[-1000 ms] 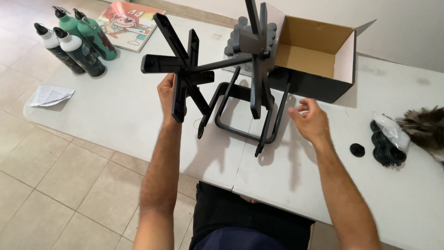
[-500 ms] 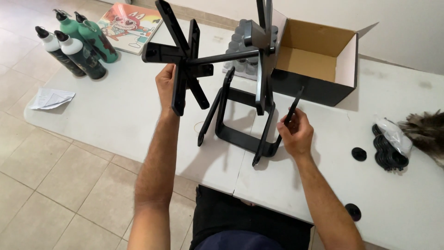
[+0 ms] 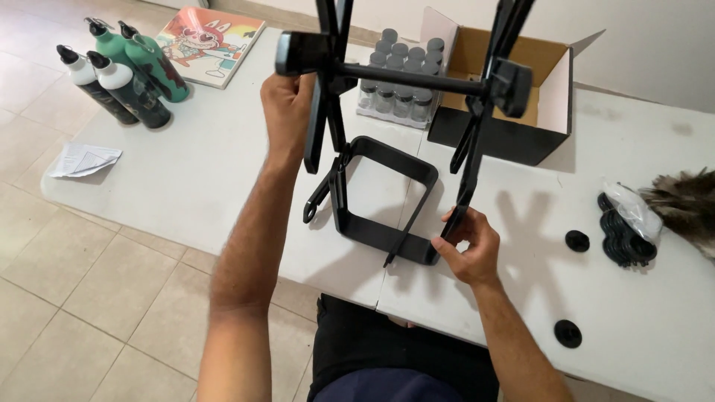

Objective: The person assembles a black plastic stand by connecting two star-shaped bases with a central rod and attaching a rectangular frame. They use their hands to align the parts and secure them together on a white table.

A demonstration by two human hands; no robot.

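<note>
Tiled beige floor, white folding table [image 3: 186,171] seen from above, pale wall at the far edge; far left on the table a folded paper sheet [image 3: 83,158]; behind it four bottles [image 3: 123,71], two green with black caps, two dark with white shoulders, standing close together; just right of them a colourful cartoon book [image 3: 210,36] lying flat; left hand [image 3: 287,104] raised above the table, fingers closed round an upright spoke of the black rack [image 3: 402,74], gripping it near the hub at the left end of the rack's horizontal bar; rack held up off the table, tilted, its spokes fanning out at both ends of the bar; under it a black rectangular frame [image 3: 387,197] resting on the table, near the seam between the two table halves; behind the rack a tray of small grey-capped jars [image 3: 398,82] just beside an open cardboard box [image 3: 514,97], black outside, brown inside; right hand [image 3: 469,246] low by the frame's near right corner, fingers curled and pinching the lower tip of a rack spoke that comes down to the frame; right of that two black round caps [image 3: 577,240] lying well apart on the table; a clear bag of black rings [image 3: 625,227]; far right edge a feather duster [image 3: 685,201].
</note>
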